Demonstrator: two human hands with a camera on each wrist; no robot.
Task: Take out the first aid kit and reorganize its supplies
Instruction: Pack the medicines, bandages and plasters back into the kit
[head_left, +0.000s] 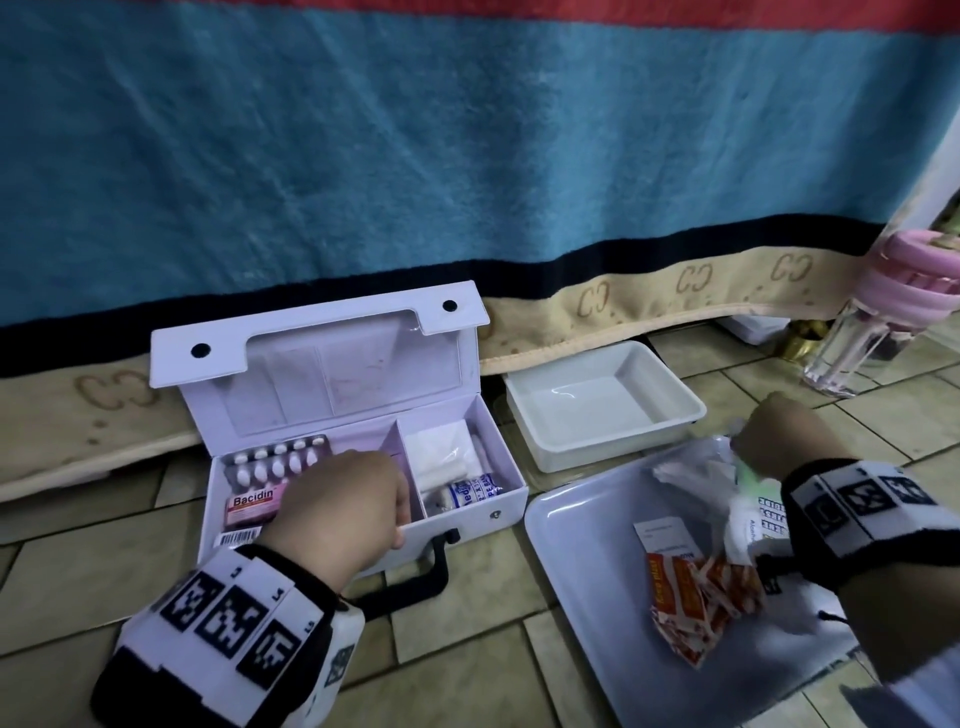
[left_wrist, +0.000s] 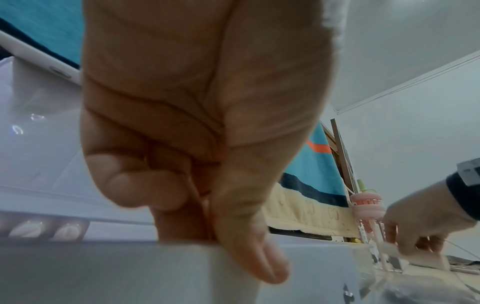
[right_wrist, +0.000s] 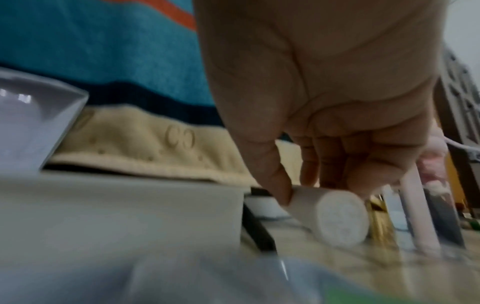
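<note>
The white first aid kit (head_left: 467, 514) stands open on the tiled floor, its lid leaning on the bed cover. Its left compartment holds a blister pack (head_left: 275, 462) of white pills and a pink Bacidin box (head_left: 252, 506). Gauze (head_left: 441, 457) and a wrapped bandage roll (head_left: 467, 491) fill the right compartment. My left hand (head_left: 353, 499) reaches into the left compartment, fingers curled inside and thumb outside, gripping the kit's front wall (left_wrist: 103, 271). My right hand (head_left: 774, 441) hovers over the far edge of a grey tray (head_left: 582, 561), pinching a white roll (right_wrist: 337, 216) between thumb and fingers.
The grey tray holds red packets (head_left: 691, 603), a white card and plastic bags. An empty white tray (head_left: 613, 452) sits behind it, against the bed. A clear bottle with a pink lid (head_left: 862, 343) stands at the far right. The blue blanket (head_left: 415, 156) hangs behind everything.
</note>
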